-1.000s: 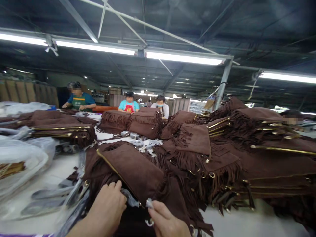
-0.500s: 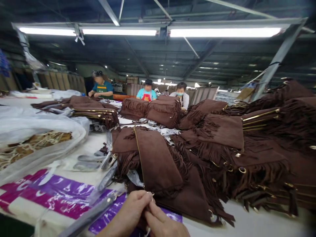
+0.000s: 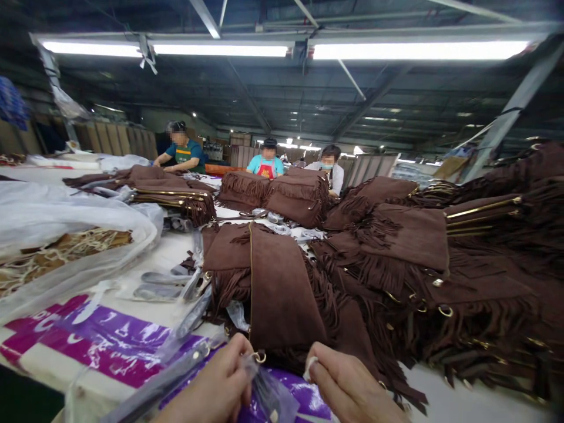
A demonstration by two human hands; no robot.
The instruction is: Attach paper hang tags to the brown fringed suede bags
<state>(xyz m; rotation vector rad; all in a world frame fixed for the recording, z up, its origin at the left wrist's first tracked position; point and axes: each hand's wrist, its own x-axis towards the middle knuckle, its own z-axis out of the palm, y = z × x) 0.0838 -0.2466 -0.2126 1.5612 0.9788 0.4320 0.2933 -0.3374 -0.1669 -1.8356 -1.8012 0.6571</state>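
While the left hand [image 3: 215, 388] pinches clear plastic wrapping [image 3: 268, 393] beside the brown fringed bag [image 3: 282, 288] on the table [image 3: 462, 405], the right hand [image 3: 352, 388] pinches a white scrap [image 3: 309, 367]; purple-white printing [image 3: 88, 341] is unreadable.

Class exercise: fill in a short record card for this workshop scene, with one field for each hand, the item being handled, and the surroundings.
Left hand: pinching clear plastic wrap beside a gold ring
Right hand: pinching a small white scrap
Item: brown suede fringed bag with gold zip
Table: white, piled with matching bags
Background: three seated workers
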